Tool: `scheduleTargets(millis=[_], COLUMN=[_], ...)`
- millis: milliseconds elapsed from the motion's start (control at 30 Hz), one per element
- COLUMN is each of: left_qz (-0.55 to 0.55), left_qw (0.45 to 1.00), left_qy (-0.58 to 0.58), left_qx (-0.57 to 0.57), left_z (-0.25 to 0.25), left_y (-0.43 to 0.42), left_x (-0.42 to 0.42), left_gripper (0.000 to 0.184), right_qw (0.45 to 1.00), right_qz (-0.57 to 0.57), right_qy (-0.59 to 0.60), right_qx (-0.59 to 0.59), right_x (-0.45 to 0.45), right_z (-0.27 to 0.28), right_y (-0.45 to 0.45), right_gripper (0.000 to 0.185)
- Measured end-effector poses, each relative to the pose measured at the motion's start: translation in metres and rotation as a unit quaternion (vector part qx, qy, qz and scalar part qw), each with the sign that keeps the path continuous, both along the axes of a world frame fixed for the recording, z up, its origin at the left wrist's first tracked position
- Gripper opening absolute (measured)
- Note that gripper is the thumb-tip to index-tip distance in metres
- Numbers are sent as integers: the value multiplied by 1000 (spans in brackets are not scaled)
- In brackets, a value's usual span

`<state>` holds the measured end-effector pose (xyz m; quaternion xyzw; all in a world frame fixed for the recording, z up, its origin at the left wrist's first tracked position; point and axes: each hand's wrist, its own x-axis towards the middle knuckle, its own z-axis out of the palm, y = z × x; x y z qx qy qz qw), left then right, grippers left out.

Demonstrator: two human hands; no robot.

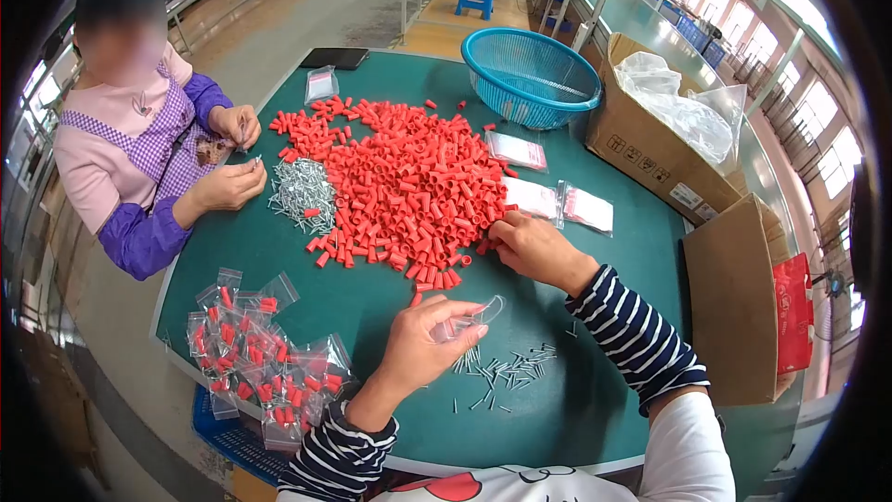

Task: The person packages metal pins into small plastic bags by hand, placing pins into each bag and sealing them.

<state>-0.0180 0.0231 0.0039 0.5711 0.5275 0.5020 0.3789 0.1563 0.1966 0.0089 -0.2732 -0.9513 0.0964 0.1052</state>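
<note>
My left hand is closed on a small clear plastic bag, its mouth spread toward the right. My right hand is at the right edge of a big heap of red plastic caps, fingers bent down among the caps; what they hold is hidden. Below my hands lies a loose scatter of screws. A denser pile of screws sits left of the red heap. Filled bags with red caps are piled at the table's lower left.
A co-worker at the left holds small items near the screw pile. Stacked bags lie right of the heap. A blue basket, a carton with plastic and another carton line the right side. A dark flat object is at the back.
</note>
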Motion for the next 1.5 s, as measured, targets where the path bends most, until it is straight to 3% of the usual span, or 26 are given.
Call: scheduleTargets(millis=[100, 400, 500, 600, 767, 867, 1100, 1200, 1300, 1400, 1500], left_qz=[13, 20, 20, 26, 27, 30, 31, 26, 17, 6, -1], left_qw=[999, 997, 996, 997, 997, 995, 995, 997, 997, 997, 996], left_qy=[31, 54, 60, 51, 55, 80, 80, 65, 59, 73, 80], left_qx=[28, 60, 59, 59, 54, 55, 48, 37, 38, 29, 26], left_z=[-1, -5, -4, -7, -9, -8, -6, -4, -4, -4, -7], left_y=[1, 0, 0, 0, 0, 0, 2, 0, 1, 1, 1], left_x=[0, 2, 2, 3, 4, 3, 3, 3, 3, 4, 2], left_gripper=[25, 27, 27, 27, 27, 27, 27, 27, 27, 27, 27], right_qw=[998, 992, 983, 953, 959, 984, 985, 946, 835, 762, 775], right_qz=[-2, -16, -35, -91, 11, 51, 55, 20, -20, -27, -77], right_qy=[58, 62, 129, 185, 250, 169, 154, 265, 341, 368, 314], right_qx=[-35, -112, -124, -221, -134, 30, 54, -186, -431, -531, -542], right_x=[6, 24, 34, 36, 21, 15, 15, 22, 26, 20, 20], right_z=[-5, -1, -5, 21, 50, 50, 47, 50, 47, 42, 36], right_y=[-4, -28, -34, -56, -89, -95, -100, -100, -98, -102, -100], right_gripper=[17, 15, 15, 18, 20, 25, 30, 24, 16, 11, 12])
